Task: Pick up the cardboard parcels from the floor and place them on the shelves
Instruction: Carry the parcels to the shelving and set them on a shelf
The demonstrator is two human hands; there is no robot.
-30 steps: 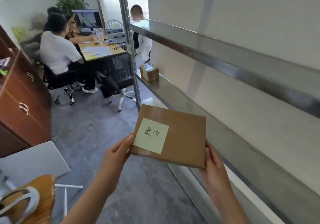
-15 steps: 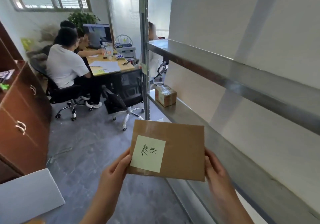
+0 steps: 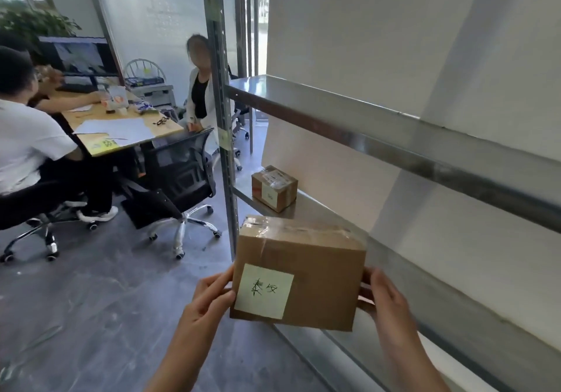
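A brown cardboard parcel (image 3: 315, 273) with a pale green handwritten note and clear tape on top is held in front of me. My left hand (image 3: 209, 303) grips its left edge and my right hand (image 3: 384, 300) grips its right edge. It hovers at the front edge of the lower metal shelf (image 3: 403, 273), upright with the note facing me. A smaller taped parcel (image 3: 274, 187) sits farther back on that same shelf.
An upper metal shelf (image 3: 364, 124) runs above, against a white wall. The shelf's upright post (image 3: 223, 136) stands ahead. To the left are a black office chair (image 3: 179, 176), a desk (image 3: 121, 130) and seated people. Grey floor (image 3: 91, 315) lies below.
The parcel has moved forward and right toward the lower shelf, and its taped top now shows. My view has swung right, bringing the shelves and the small parcel closer.
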